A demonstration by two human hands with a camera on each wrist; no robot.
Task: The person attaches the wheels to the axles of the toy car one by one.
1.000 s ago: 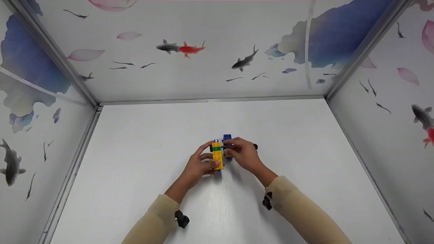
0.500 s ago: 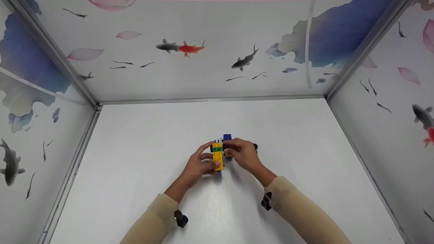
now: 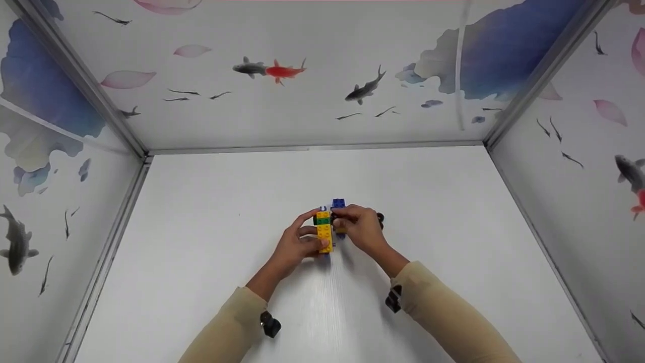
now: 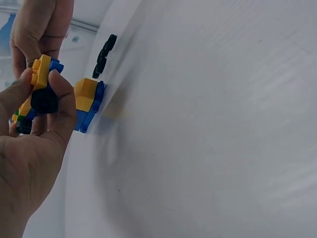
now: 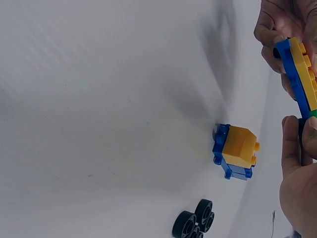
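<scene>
A: What's the left hand (image 3: 297, 248) doing?
B: It grips a long toy of studded plastic bricks (image 3: 324, 241), thumb on one side and fingers on the other.
A: What colours?
B: Yellow mostly, with a green studded brick (image 3: 323, 221) towards the far end and a blue plastic base (image 5: 295, 82) along the yellow. A round black plastic wheel (image 4: 44, 100) shows beside the left fingers.
A: And where is that toy?
B: Held up off the smooth white worktop (image 3: 216, 227), between the two hands.
A: The right hand (image 3: 364, 231)?
B: Thumb and finger pinch a dark round wheel (image 5: 301, 127) right at the toy's green part. I can't tell whether it is fixed on.
A: Anything standing nearby?
B: A smaller blue and yellow brick piece (image 5: 240, 146), on the worktop; from the head view the right hand partly covers it. Some loose black wheels (image 5: 185, 224) sit in a cluster near it, to the right of the right hand.
A: And the surroundings?
B: White walls printed with fish (image 3: 284, 71) and pink petals (image 3: 129, 79). Both arms wear beige sleeves (image 3: 443, 307).
</scene>
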